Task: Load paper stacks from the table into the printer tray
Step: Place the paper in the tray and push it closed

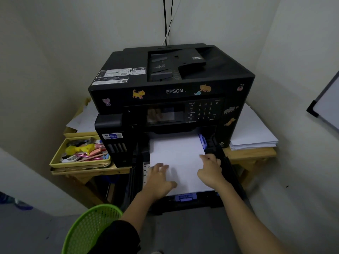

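- Closest to me sat a green basket (91, 228) on the floor, low and to the left. It was well apart from the tray and not in the way.
- My left hand (159, 177) lay flat on the paper, fingers spread. It was a bit blurry, so I think it was sliding or patting the sheets. It was not pinching anything.
- My right hand (211, 171) rested on the right edge of the paper, fingers bent down over the side. It seemed to press the edge, but I could not tell if it gripped any sheets.
- The white paper stack (176, 154) already lay inside the pulled-out printer tray (229, 173). So I judged this load was mostly in.
- A blue guide (185, 197) sat at the front edge and another blue guide (202, 141) at the right side. I think the sheets needed squaring against them, and then the tray needed pushing shut.
- To the left, a yellow box (55, 160) full of pens and small things sat on the wooden table (247, 154), just beside the printer (172, 90).
- More paper (253, 132) waited on the table to the right of the printer, so there was probably more to load.
- Loose sheets (84, 118) also lay behind the yellow box.
- Far back, cables (166, 21) ran up the wall.
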The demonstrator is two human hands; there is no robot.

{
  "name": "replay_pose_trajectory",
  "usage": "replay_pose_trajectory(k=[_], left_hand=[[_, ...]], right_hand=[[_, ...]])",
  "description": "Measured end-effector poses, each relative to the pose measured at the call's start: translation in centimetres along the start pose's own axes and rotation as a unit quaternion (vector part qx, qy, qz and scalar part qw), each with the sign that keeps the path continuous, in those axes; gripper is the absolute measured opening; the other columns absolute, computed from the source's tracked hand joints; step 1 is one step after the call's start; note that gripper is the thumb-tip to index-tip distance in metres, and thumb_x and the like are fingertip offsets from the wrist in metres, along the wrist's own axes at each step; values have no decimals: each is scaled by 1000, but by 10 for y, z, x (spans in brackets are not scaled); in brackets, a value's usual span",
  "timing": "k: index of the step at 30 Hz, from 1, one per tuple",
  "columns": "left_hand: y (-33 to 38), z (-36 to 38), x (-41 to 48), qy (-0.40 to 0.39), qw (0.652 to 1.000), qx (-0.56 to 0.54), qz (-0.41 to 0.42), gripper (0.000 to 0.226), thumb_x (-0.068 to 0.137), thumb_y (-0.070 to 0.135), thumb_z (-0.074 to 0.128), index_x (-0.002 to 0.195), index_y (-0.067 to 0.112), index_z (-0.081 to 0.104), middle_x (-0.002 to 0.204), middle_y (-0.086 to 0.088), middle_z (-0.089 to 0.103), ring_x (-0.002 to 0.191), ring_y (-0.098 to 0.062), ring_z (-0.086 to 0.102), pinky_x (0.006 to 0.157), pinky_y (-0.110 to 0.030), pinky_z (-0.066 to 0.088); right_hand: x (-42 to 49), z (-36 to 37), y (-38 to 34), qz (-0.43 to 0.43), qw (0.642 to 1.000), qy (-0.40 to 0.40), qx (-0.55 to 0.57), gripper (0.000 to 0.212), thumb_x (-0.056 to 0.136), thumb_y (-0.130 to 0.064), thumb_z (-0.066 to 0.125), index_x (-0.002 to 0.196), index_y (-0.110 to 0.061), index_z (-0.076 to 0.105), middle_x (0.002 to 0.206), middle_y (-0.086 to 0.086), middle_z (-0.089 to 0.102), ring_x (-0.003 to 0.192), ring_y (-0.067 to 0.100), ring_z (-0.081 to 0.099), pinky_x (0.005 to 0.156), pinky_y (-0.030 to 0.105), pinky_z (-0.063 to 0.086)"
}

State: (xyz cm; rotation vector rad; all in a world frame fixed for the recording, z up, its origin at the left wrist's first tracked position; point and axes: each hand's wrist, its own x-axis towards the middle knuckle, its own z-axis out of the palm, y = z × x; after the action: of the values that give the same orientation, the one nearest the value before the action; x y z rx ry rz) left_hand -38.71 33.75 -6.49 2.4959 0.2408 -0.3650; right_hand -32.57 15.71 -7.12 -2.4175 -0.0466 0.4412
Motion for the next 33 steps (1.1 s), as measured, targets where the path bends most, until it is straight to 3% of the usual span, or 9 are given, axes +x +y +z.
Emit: replay_pose_trajectory(k=[3,7,9,11,15,19,28,33], left_hand=[[2,0,-6,-167,985,-24,47,100,68,45,69,150,30,12,159,8,0,146,-18,-5,118,-43,9],[3,7,-11,-258,952,153,56,139,56,58,78,146,28,-22,153,7,-33,142,-18,-30,119,-44,-6],[3,17,-15,-235,942,229,67,146,53,55,82,145,23,-27,150,2,-39,140,-23,-33,119,-48,-8],[1,28,-20,-176,941,277,81,139,62,44,82,146,15,-25,152,-5,-36,141,-27,-29,120,-45,-8],[-3,42,-22,-110,948,290,78,104,82,13,59,145,7,-24,153,-12,-33,142,-30,-27,118,-38,-8],[-6,41,-18,-114,948,288,72,97,83,3,52,145,5,-23,153,-13,-32,142,-30,-26,118,-38,-8],[5,7,36,-109,946,297,65,93,87,17,53,147,4,-17,156,-14,-23,145,-29,-19,121,-39,-3],[10,-7,63,-43,937,344,39,90,90,23,49,147,2,-17,157,-14,-20,146,-28,-17,121,-42,-4]], right_hand=[[-16,-1,7,-75,990,-114,-16,71,75,-5,50,142,-25,36,150,-5,24,136,22,21,114,35,24],[-32,2,14,-102,959,-233,-122,102,67,-23,69,149,-35,9,159,-12,-7,146,18,-6,119,43,7],[-37,8,15,-117,942,-240,-204,122,62,-32,79,148,-35,-6,156,-10,-24,144,18,-21,119,45,-4],[-42,17,15,-129,930,-215,-270,133,60,-31,85,147,-32,-16,152,-5,-34,141,21,-28,119,47,-8],[-47,33,15,-150,938,-122,-288,112,76,2,65,148,-30,-14,153,3,-33,142,23,-25,119,44,-6],[-42,38,15,-156,940,-98,-288,105,77,10,56,149,-25,-11,155,7,-28,143,25,-23,119,44,-5],[15,23,-10,-154,933,-75,-316,95,80,-1,57,150,-16,-6,158,11,-17,146,26,-15,120,43,-3],[40,20,-24,-139,929,-16,-343,93,82,-7,60,150,-16,-3,159,13,-8,146,27,-9,119,49,-2]])
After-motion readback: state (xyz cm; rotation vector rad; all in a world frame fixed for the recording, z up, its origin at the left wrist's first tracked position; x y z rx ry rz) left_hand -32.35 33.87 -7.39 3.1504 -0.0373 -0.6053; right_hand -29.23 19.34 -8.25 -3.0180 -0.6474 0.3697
